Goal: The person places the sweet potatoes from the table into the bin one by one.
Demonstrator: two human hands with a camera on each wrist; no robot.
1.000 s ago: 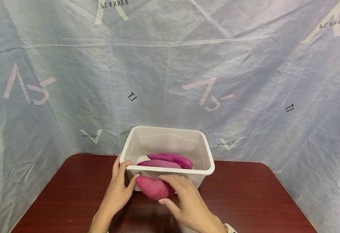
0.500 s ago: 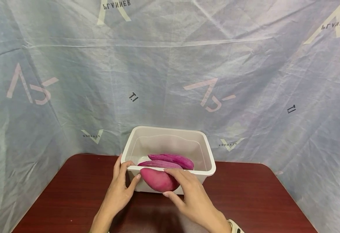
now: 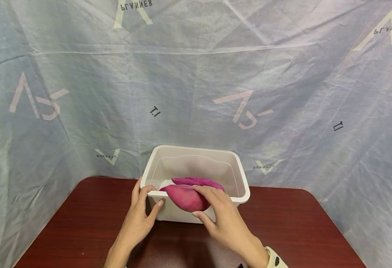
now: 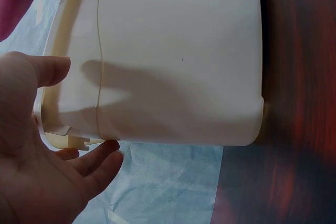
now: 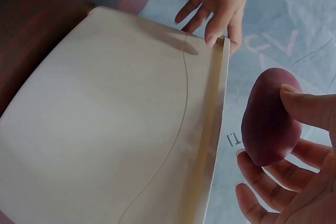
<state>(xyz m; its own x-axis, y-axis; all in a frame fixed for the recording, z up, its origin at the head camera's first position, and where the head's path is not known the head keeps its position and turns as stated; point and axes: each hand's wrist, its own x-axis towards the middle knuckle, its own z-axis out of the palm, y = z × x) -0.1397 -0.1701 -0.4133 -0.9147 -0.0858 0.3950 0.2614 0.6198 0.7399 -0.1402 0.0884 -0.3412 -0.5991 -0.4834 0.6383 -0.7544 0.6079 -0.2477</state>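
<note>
A plump pinkish-red sweet potato (image 3: 185, 198), smooth and tapered to the left, is pinched between the thumb and fingers of my right hand (image 3: 227, 221). It is at the front rim of a white plastic bin (image 3: 169, 213), and in the right wrist view the sweet potato (image 5: 269, 116) is raised above the rim. At the bin's front left corner my left hand (image 3: 139, 216) holds on, fingers at the rim and side, thumb by the front wall. Inside lies a long purple piece of produce (image 3: 196, 181) with streaky skin; a second one behind the sweet potato is nearly hidden.
The bin stands on a dark red-brown table (image 3: 283, 219), near its back edge. A grey-blue printed cloth (image 3: 196, 74) hangs behind and at both sides. A pale watch band (image 3: 274, 258) is on the right wrist.
My right hand has lifted the sweet potato up and slightly right, from in front of the bin's wall to its rim. The left hand has stayed at the corner.
</note>
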